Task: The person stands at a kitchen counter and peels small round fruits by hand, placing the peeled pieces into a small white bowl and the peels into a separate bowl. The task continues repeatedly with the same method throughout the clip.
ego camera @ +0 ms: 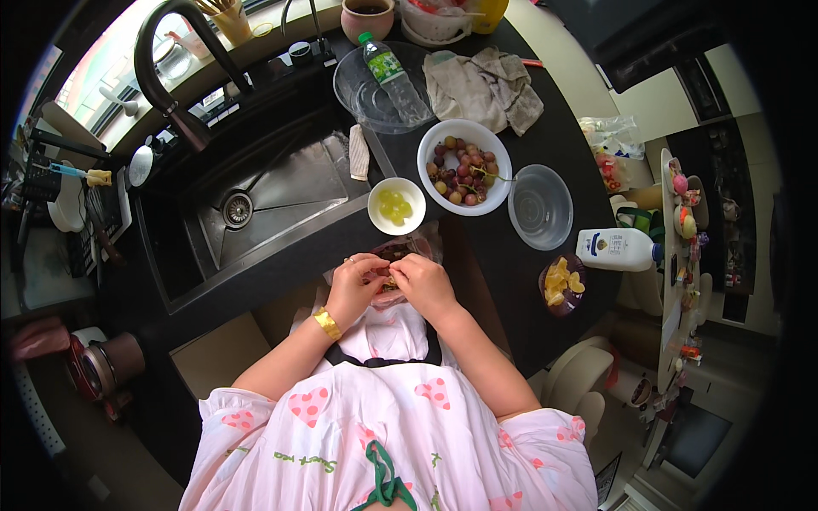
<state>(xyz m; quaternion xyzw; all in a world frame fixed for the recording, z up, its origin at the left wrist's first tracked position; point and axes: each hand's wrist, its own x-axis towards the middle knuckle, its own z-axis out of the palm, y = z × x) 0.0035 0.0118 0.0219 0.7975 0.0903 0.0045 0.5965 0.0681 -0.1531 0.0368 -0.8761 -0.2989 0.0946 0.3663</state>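
Note:
My left hand (pixel 355 286) and my right hand (pixel 422 285) meet fingertip to fingertip in front of my body, below the counter's edge. Between the fingertips is a small reddish thing, probably a grape, mostly hidden by the fingers. A pink-rimmed plastic bag (pixel 418 246) with scraps in it lies open under both hands. Just beyond them, a small white bowl (pixel 377 220) holds several peeled green grapes (pixel 395 205). To its right, a larger white bowl (pixel 429 191) holds red grapes (pixel 470 171) with stems.
The sink (pixel 287 198) lies at the left under a black faucet (pixel 153 70). Right of the grapes stand a translucent plastic bowl (pixel 542 207), a white milk bottle (pixel 615 250) and a dark dish of yellow fruit pieces (pixel 557 287). Farther back are a clear basin (pixel 351 83), a plastic bottle (pixel 393 76) and cloths (pixel 479 86).

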